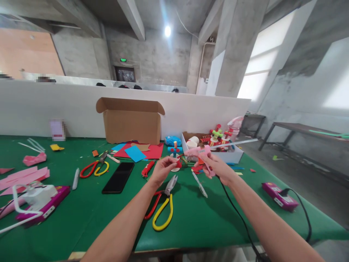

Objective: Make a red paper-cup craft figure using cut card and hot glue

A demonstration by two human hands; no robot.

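Note:
My right hand (219, 169) is wrapped round the handle of a pink hot glue gun (195, 150). A long clear glue stick (240, 143) juts from the gun's back, and its nozzle points left. Close to that nozzle, my left hand (162, 171) pinches a small red piece (179, 164), whose exact shape is partly hidden by the fingers. Just behind the left fingers stands a small figure (175, 147) with a striped top and red round parts. Below the left hand lie scissors (163, 211) with one red and one yellow handle, blades apart.
Behind the hands, a white box (231, 157) holds colourful figures and white cups. Red cardstock (156, 150), a black phone (118, 178) and a second pair of scissors (95, 168) lie leftward. Purple power strips (280, 197) sit at both sides. The gun's black cord (240, 218) trails toward the front edge.

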